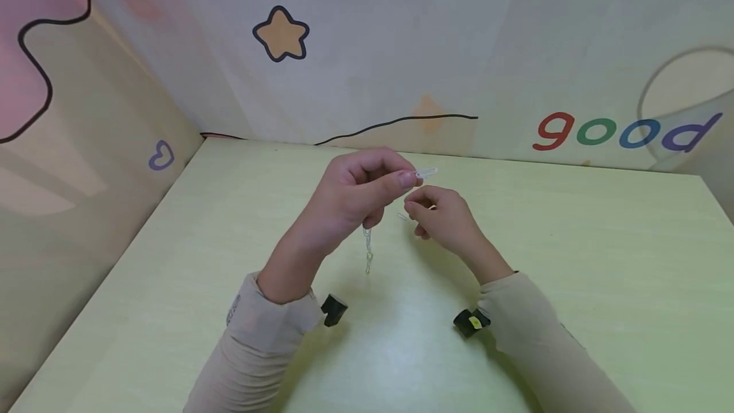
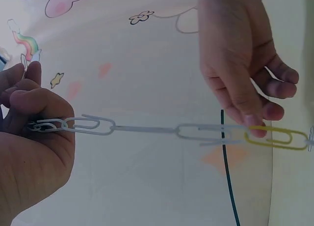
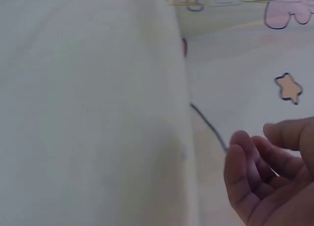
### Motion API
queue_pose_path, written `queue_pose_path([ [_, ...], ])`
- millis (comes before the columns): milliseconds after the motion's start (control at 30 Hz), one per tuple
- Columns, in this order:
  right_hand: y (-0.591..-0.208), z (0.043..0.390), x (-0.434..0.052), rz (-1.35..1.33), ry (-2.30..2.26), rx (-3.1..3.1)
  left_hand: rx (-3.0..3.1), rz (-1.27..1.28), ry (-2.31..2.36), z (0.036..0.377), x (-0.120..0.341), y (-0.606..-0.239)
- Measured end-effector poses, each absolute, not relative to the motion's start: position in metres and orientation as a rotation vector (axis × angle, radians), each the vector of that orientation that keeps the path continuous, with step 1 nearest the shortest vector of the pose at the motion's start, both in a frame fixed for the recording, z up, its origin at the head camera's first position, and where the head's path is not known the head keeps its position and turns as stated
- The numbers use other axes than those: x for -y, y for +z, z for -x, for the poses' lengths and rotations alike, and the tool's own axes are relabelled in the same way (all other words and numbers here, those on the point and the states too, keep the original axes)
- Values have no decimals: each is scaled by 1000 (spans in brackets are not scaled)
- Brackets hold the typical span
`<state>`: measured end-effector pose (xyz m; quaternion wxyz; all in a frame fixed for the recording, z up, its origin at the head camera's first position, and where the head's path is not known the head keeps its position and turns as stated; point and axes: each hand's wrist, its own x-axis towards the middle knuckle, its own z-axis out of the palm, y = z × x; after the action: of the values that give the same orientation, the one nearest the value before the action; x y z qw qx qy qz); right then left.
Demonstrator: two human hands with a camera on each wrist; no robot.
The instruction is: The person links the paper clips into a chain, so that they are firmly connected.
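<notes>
In the head view my left hand (image 1: 358,193) is raised over the table, pinching a whitish paper clip (image 1: 427,173) between thumb and index finger. A chain of linked paper clips (image 1: 367,247) hangs below its curled lower fingers. White clips and a yellow paper clip (image 2: 289,147) show along that chain in the left wrist view. Beside and slightly below the left fingertips is my right hand (image 1: 444,218), its fingers loosely bent. Thumb and fingers stand apart in the right wrist view, with nothing visible between them. A small pale clip (image 1: 402,216) appears just left of the right fingertips; whether they touch it is unclear.
A pale yellow-green table (image 1: 602,285) spreads beneath both hands. Behind it rises a wall (image 1: 367,50) printed with a star and the word "good"; another printed wall (image 1: 86,222) borders the left side. Small black devices sit at both sleeve cuffs.
</notes>
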<state>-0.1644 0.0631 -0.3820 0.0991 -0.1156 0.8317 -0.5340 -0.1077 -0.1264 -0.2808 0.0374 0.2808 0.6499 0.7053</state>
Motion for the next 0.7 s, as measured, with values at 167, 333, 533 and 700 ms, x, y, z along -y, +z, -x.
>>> queue_pose_path([
  [167, -401, 174, -59, 258, -1492, -2530, -1983, -867, 2161, 110, 127, -281],
  [333, -414, 181, -60, 248, -1449, -2585, -1991, -838, 2127, 113, 125, -281],
  [533, -420, 188, -56, 275, -1296, -2658, -2010, -803, 2121, 114, 125, -284],
  [700, -421, 191, -48, 353, -1121, -2806, -2048, -775, 2120, 114, 126, -285],
])
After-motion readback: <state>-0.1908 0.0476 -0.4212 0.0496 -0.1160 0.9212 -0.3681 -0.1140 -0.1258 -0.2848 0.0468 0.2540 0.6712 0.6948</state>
